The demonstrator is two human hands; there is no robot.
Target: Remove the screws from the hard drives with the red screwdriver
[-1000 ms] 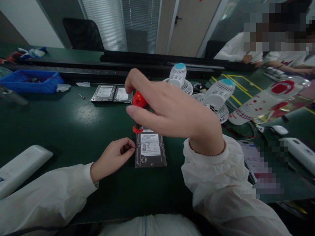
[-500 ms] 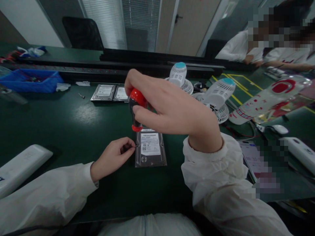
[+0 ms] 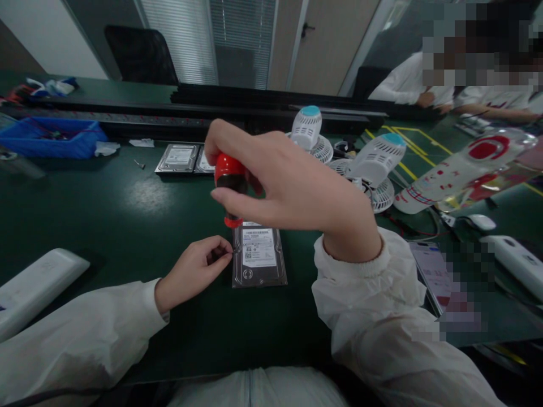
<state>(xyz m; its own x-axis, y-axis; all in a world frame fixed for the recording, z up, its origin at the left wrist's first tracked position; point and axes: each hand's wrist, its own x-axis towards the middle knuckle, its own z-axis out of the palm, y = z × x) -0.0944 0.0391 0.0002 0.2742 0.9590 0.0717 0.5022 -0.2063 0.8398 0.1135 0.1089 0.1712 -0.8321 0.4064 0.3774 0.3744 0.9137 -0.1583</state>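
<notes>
Gripping screwdriver (image 3: 229,172) upright over hard drive (image 3: 259,257) left edge, your right hand (image 3: 292,192) was closed round handle; left hand (image 3: 193,271) was pinched together beside that edge. Plumb shaft seemed wise.

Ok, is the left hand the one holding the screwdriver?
No, the right hand grips the red-topped screwdriver above the hard drive, while the left hand sits pinched at the drive's left edge.
</notes>
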